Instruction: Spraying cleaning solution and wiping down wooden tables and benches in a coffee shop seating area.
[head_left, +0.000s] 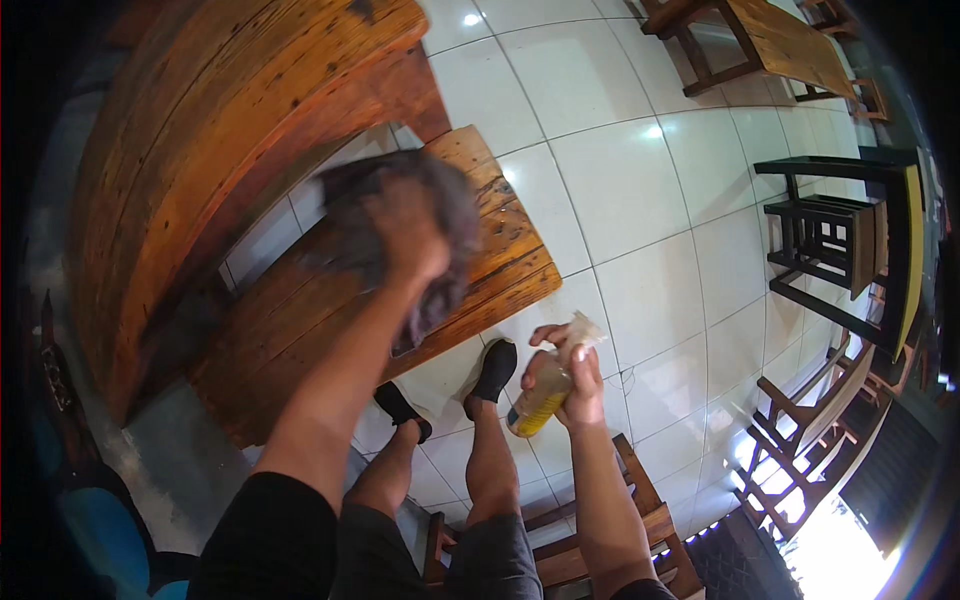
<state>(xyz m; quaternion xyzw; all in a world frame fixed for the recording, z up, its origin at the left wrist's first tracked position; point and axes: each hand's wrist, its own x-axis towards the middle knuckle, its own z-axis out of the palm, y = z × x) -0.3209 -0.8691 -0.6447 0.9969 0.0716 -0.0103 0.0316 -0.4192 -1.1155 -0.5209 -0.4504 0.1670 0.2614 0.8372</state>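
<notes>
My left hand grips a dark grey cloth over a varnished wooden bench. Motion blurs both the hand and the cloth, and the fingers partly sink into its folds. Part of the cloth hangs down past the near side of the hand. In my right hand is a spray bottle with a yellow label and a pale trigger head, held tilted above the tiled floor. It is apart from the bench, to the right of my feet.
A larger wooden table stands beyond the bench at the left. White tiles cover the floor. Another wooden table, a black-framed table and wooden chairs line the right. Behind my legs is a wooden seat.
</notes>
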